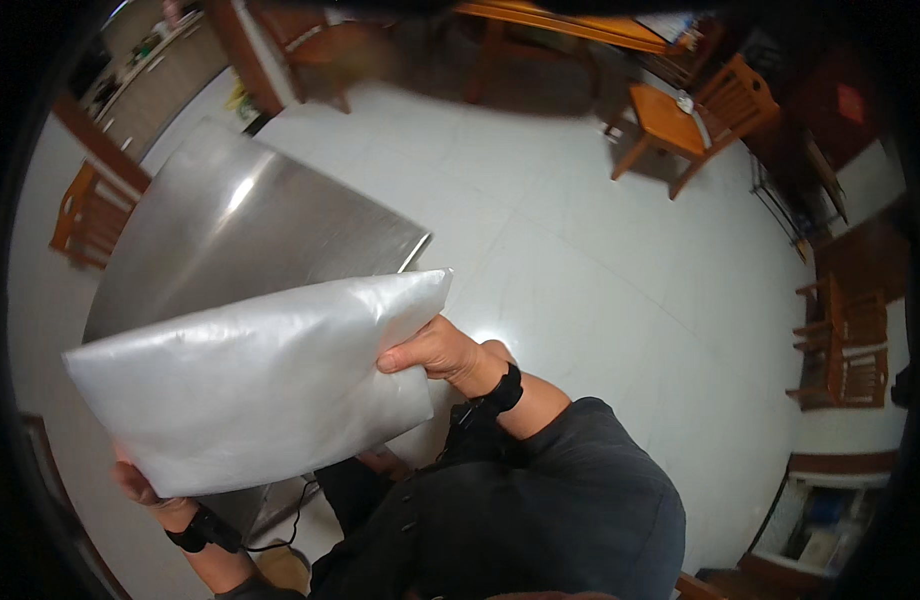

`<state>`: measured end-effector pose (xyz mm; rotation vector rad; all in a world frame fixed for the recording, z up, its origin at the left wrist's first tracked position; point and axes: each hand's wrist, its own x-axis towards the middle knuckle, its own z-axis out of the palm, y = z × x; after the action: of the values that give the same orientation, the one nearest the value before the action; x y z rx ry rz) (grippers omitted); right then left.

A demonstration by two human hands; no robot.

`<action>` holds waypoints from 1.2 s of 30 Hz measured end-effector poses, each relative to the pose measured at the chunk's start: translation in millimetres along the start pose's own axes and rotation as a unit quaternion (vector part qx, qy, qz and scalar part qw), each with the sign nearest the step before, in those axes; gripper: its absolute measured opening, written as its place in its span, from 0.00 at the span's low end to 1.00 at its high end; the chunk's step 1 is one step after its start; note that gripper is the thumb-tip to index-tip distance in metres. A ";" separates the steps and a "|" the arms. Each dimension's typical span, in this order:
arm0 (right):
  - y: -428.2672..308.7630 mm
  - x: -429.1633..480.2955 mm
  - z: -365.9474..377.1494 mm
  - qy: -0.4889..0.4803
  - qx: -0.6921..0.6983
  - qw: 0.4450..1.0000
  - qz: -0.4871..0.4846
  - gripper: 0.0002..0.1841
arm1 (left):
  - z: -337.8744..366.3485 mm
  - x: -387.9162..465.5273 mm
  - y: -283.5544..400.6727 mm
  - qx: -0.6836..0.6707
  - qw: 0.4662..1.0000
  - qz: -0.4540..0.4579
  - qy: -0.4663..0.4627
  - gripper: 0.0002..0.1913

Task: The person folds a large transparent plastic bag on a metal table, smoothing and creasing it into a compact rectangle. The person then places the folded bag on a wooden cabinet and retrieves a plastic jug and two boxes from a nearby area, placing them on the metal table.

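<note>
A large folded sheet or bag of whitish, translucent plastic [257, 382] is held up in front of my body. My right hand [437, 349] grips its right edge, the thumb lying on the near face. At its lower left corner my left hand [141, 484] holds the edge, with part of the fingers hidden behind the plastic. Black bands circle both wrists, and a dark cable runs from the left one. Beyond the plastic lies a shiny metal tabletop [280, 217], partly covered from view by it.
A wooden chair [99, 210] stands past the table's left side, another wooden chair [662, 120] at the upper right. A wooden table [572, 22] is at the top. More chairs [842, 345] line the right side. Kitchen cabinets [159, 82] are at the upper left.
</note>
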<state>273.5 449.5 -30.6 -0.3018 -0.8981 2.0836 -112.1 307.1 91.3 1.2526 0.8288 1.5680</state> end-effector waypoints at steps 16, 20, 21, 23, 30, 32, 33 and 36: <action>-306.7 -177.2 -29.9 0.363 0.018 0.885 -0.292 0.27 | 540.6 263.0 -113.2 -0.203 0.890 -0.351 -0.208 0.31; -356.2 -277.7 -32.3 0.451 -0.090 0.847 -0.267 0.39 | 632.7 278.0 -127.9 -0.174 0.873 -0.360 -0.280 0.26; -368.9 -304.6 -29.5 0.476 -0.122 0.828 -0.268 0.41 | 652.5 279.7 -127.4 -0.140 0.873 -0.357 -0.301 0.27; -390.2 -343.0 -25.1 0.522 -0.200 0.773 -0.299 0.46 | 685.6 283.8 -127.4 -0.087 0.867 -0.342 -0.352 0.29; -461.4 -382.7 -24.5 0.595 -0.248 0.710 -0.284 0.45 | 779.4 263.4 -133.7 -0.005 0.735 -0.377 -0.564 0.25; -472.7 -385.9 -26.4 0.537 -0.104 0.744 -0.385 0.42 | 802.1 269.9 -141.6 -0.083 0.681 -0.397 -0.609 0.28; -476.6 -387.9 -27.4 0.536 -0.081 0.758 -0.364 0.41 | 815.4 273.2 -147.0 -0.087 0.644 -0.416 -0.636 0.29; -490.2 -395.7 -33.7 0.519 0.004 0.787 -0.333 0.34 | 845.7 285.9 -164.1 -0.140 0.524 -0.493 -0.680 0.32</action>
<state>833.2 358.3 246.1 -0.8711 -0.2234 0.9783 734.2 593.6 251.2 0.9863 0.0462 -0.4085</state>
